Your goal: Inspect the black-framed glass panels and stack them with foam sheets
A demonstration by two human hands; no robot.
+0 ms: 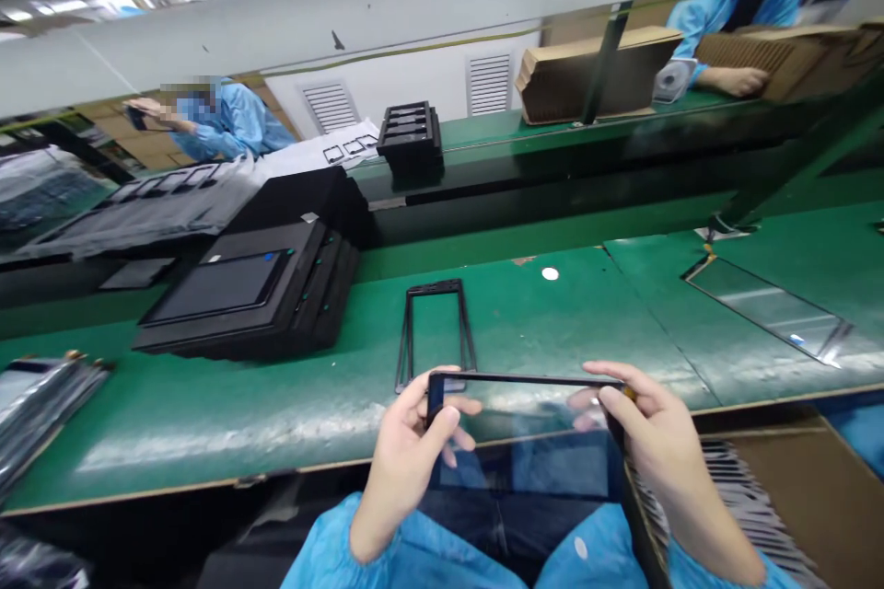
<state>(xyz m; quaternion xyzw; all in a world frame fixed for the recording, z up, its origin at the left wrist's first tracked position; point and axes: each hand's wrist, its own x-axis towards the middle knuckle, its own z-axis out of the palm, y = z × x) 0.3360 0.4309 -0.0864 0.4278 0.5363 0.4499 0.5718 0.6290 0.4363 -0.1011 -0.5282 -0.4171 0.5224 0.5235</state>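
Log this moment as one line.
left hand: holds clear panel by left end | right hand: holds its right end | black stack: on green bench, left side, dark panel on top

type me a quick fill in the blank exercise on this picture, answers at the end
1. The left hand and the right hand hold a clear panel near a bench whose surface is coloured ____.
2. In the picture, the stack of black trays stands to the ____ of the black frames.
3. The colour of the wearer's sleeves is ____.

Missing words: green; left; blue
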